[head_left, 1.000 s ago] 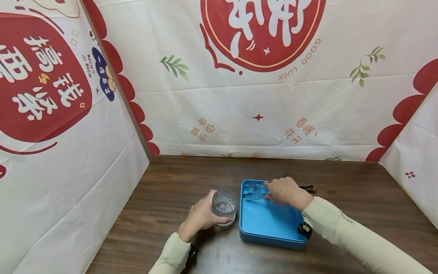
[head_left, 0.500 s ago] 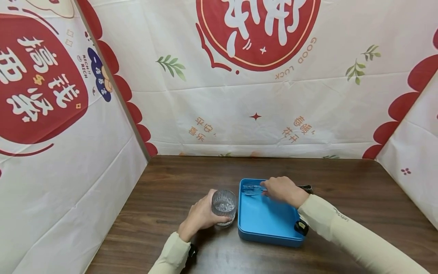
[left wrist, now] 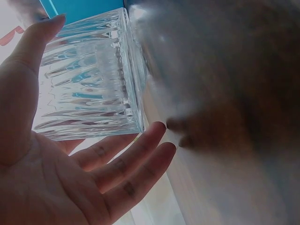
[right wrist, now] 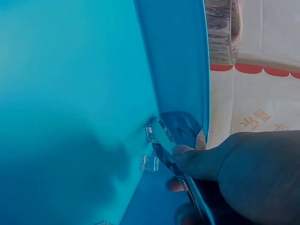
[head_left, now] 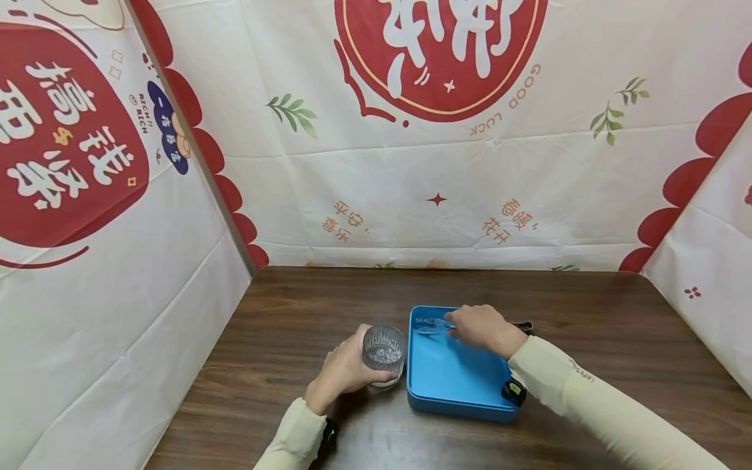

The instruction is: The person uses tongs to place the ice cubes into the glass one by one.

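Note:
My left hand point(head_left: 343, 365) holds a ribbed clear glass point(head_left: 384, 352), thumb on one side and fingers on the other. Clear pieces lie in the bottom of the glass. Beside it on the right stands a shallow blue box point(head_left: 461, 385). Over the box, my right hand point(head_left: 482, 326) grips shiny tongs point(right wrist: 178, 126), their head low against the inner wall near the far left corner. One clear cube point(right wrist: 150, 133) is at the tongs' tip; whether it is pinched I cannot tell. Another clear cube point(right wrist: 150, 162) lies close by on the box floor.
A brown wooden table point(head_left: 294, 307) bears the glass and box, which stand close together. White printed cloth point(head_left: 376, 170) hangs behind the table and at both sides. Another clear piece point(right wrist: 104, 223) shows at the lower edge of the right wrist view.
The two arms of the tongs have come closer together, and my right hand has shifted slightly left. My left hand keeps its hold on the glass.

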`<state>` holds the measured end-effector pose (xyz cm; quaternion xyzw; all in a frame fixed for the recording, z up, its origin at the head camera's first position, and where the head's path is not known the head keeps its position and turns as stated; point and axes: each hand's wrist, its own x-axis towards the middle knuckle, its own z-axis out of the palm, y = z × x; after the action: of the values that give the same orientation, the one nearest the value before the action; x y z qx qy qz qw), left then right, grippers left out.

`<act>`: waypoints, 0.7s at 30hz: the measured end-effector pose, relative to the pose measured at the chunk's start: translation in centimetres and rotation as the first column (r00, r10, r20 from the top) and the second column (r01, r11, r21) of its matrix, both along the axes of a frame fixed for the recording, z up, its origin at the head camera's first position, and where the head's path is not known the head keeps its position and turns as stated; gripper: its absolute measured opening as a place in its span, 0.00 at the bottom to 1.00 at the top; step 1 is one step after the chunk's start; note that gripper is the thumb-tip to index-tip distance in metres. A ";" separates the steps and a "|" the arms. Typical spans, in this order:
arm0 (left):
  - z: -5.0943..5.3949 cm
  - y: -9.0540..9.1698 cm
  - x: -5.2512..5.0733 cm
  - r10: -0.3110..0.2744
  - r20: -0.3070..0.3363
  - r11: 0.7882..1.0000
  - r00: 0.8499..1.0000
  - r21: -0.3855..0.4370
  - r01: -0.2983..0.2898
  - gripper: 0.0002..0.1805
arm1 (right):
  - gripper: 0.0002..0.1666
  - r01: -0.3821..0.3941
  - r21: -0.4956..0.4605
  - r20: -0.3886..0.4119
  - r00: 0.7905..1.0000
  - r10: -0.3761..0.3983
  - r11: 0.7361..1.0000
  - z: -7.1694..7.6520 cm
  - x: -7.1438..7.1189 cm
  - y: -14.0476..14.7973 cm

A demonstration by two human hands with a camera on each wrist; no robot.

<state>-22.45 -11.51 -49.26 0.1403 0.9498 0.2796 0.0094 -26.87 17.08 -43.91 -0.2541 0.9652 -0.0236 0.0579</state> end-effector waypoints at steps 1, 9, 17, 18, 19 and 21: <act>0.0 0.0 0.0 0.001 0.001 1.000 1.000 -0.002 -0.001 0.48 | 0.21 0.007 -0.005 0.003 1.000 -0.007 1.000 0.0 0.0 0.0; 0.0 0.0 -0.1 0.003 -0.007 1.000 1.000 -0.012 -0.003 0.48 | 0.19 0.001 -0.003 -0.018 1.000 -0.001 1.000 -0.1 0.3 -0.1; 0.0 0.1 0.0 0.000 -0.007 1.000 1.000 -0.007 0.000 0.48 | 0.14 -0.029 0.037 -0.092 0.995 0.033 0.999 -0.3 0.4 0.0; 0.0 0.1 0.0 0.001 -0.004 1.000 1.000 -0.008 -0.001 0.49 | 0.14 -0.035 0.047 -0.106 0.994 0.040 0.998 -0.4 0.4 0.0; 0.0 0.1 0.0 0.000 -0.001 1.000 1.000 -0.008 0.000 0.49 | 0.14 -0.035 0.055 -0.114 0.993 0.041 0.998 -0.4 0.4 0.0; 0.0 0.1 0.0 0.000 0.000 1.000 1.000 -0.008 0.000 0.49 | 0.13 -0.045 0.071 -0.136 0.989 0.054 0.996 -0.4 0.5 0.1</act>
<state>-22.47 -11.43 -49.23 0.1401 0.9508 0.2761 0.0100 -26.41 17.14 -44.32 -0.2769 0.9605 0.0280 0.0004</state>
